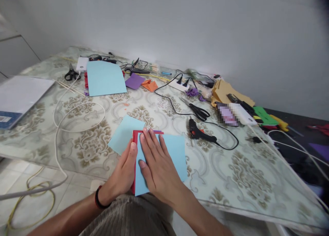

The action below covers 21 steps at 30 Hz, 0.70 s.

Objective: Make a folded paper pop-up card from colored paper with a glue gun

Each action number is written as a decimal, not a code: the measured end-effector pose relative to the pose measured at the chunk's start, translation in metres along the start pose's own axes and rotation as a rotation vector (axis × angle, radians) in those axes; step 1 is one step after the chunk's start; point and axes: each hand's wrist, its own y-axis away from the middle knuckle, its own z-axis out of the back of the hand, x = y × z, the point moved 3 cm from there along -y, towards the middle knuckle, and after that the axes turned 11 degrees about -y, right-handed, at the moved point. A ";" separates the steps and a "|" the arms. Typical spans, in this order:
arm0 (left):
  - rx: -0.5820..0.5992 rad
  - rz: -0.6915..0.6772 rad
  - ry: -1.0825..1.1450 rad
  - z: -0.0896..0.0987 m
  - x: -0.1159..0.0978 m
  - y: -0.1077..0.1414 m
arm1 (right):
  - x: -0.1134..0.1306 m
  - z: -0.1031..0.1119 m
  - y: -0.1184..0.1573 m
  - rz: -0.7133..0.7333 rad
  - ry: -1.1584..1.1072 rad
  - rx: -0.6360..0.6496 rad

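Note:
A light blue sheet of paper (177, 150) lies over a stack of red paper (134, 181) at the table's front edge, right in front of me. My left hand (125, 169) grips the stack's left edge, its thumb along the side; the other fingers are mostly hidden. Flat on top of the blue sheet, my right hand (159, 167) presses down with its fingers stretched out. A strip of purple shows at the stack's far edge. Another light blue piece of paper (125, 133) sits on the table just beyond my left hand.
To the right lie a black glue gun (200, 131) and black-handled scissors (199, 112). A power strip (179, 85) with cords stands near the wall. At the back left are a large blue sheet (105, 78) and a white cable (59, 126). Tan paper (228, 92) is piled at the right.

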 end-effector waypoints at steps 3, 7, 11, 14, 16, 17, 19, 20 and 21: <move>0.027 -0.013 -0.029 -0.004 -0.006 0.006 | 0.004 0.000 -0.001 0.014 0.012 0.000; 0.054 -0.033 -0.051 -0.002 -0.009 0.009 | 0.007 0.000 -0.001 0.023 0.020 -0.006; 0.159 -0.202 -0.063 0.001 -0.018 0.009 | 0.010 0.004 0.000 0.057 0.001 -0.036; 0.142 -0.260 -0.078 0.004 -0.024 0.011 | 0.010 0.011 0.000 0.089 -0.035 -0.090; 0.093 -0.222 -0.063 0.006 -0.021 0.014 | 0.008 0.017 0.001 0.090 -0.040 -0.162; 0.060 -0.200 -0.045 0.008 -0.018 0.016 | 0.006 0.020 0.003 0.074 -0.035 -0.209; -0.009 -0.197 -0.013 0.012 -0.010 0.019 | 0.001 0.024 0.006 -0.003 -0.026 -0.319; -0.036 -0.228 -0.007 0.015 -0.005 0.020 | -0.001 0.025 0.009 -0.055 -0.032 -0.375; -0.051 -0.282 -0.018 0.017 -0.002 0.021 | -0.002 0.025 0.012 -0.108 -0.051 -0.428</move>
